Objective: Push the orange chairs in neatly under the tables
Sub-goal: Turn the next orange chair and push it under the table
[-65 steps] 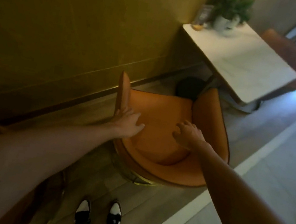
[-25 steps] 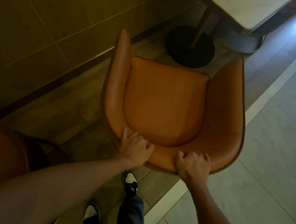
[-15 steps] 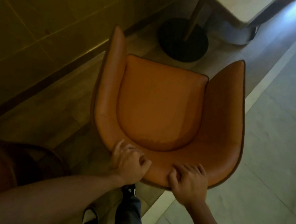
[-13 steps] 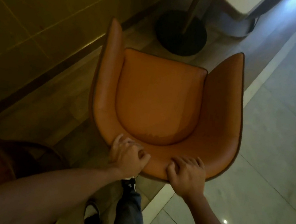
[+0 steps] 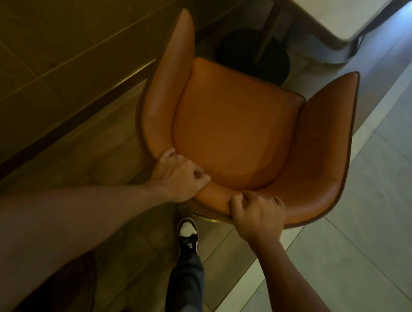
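An orange leather tub chair [image 5: 233, 130] fills the middle of the view, its open front facing the white table [image 5: 341, 12] at the top right. The seat's front edge overlaps the table's round black base [image 5: 253, 52]. My left hand [image 5: 177, 175] grips the top of the backrest at its left curve. My right hand [image 5: 257, 215] grips the backrest rim just right of centre. Both hands have fingers curled over the rim.
A dark yellow panelled wall [image 5: 58, 24] runs along the left, close to the chair's left arm. Pale floor tiles [image 5: 377, 223] lie to the right. My shoe [image 5: 188, 232] stands just behind the chair. A dark rounded shape sits at the bottom left.
The chair has slid forward toward the table; its seat front now covers part of the black base. Both hands have kept their hold on the backrest, and I have stepped forward.
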